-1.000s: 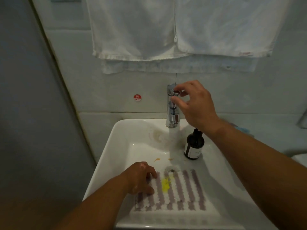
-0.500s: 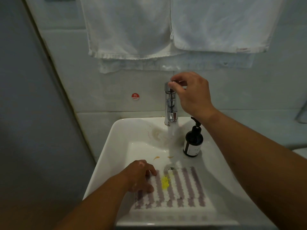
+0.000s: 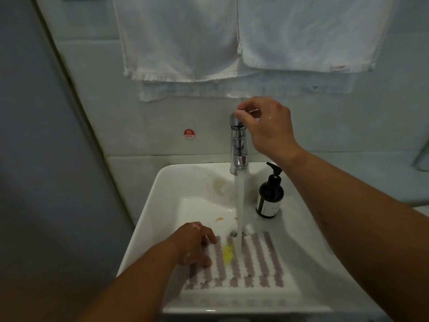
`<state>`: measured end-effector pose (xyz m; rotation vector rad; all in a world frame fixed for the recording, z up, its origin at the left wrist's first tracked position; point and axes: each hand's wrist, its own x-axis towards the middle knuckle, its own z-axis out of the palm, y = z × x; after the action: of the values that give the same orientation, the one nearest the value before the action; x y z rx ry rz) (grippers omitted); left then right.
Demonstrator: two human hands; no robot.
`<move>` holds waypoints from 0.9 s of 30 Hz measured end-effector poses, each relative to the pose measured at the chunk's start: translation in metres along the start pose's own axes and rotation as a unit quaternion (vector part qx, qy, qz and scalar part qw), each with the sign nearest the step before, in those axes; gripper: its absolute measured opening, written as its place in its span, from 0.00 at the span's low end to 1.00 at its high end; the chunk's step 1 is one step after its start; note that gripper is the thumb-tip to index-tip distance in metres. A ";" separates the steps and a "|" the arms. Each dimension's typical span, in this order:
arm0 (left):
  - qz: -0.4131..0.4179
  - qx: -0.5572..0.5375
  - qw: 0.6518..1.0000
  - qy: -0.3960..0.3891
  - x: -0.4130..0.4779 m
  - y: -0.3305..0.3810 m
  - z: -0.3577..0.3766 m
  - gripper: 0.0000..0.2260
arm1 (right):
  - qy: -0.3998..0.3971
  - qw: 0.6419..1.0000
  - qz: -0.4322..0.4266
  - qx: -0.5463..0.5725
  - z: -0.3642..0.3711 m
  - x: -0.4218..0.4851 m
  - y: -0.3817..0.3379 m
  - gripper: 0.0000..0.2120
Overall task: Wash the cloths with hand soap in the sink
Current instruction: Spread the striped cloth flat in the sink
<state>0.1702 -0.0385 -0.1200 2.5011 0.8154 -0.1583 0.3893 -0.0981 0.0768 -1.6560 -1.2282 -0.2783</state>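
Sink (image 3: 148,205) sits against the back wall. Tap (image 3: 238,145) at middle of sink's back rim. Soap bottle (image 3: 270,196) upright on sink's back ledge, just right of tap. Cloth (image 3: 257,266) flat in basin, near side, its far edge at the drain (image 3: 234,233). Left hand (image 3: 192,245) on cloth's left part. Right hand (image 3: 267,126) on tap top. Sticker (image 3: 189,134) on wall, left of tap. Left towel (image 3: 181,38) and right towel (image 3: 313,31) hang side by side on wall above tap.

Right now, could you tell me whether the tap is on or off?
On: water streams from the tap onto the striped cloth in the sink; the right hand pinches its handle.
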 end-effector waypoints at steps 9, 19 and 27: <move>-0.008 -0.015 1.000 -0.003 -0.001 0.000 -0.001 0.26 | -0.004 1.000 0.003 0.003 0.000 -0.001 -0.001 0.05; -0.010 -0.010 1.000 0.009 -0.002 -0.001 0.000 0.25 | -0.008 1.000 0.010 0.008 0.000 -0.001 -0.001 0.05; -0.010 -0.008 1.000 0.002 -0.002 -0.001 -0.001 0.26 | -0.012 1.000 0.013 0.006 0.000 -0.002 -0.002 0.05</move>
<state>0.1677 -0.0386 -0.1192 2.4791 0.8407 -0.1527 0.3869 -0.0993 0.0760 -1.6689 -1.2239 -0.2356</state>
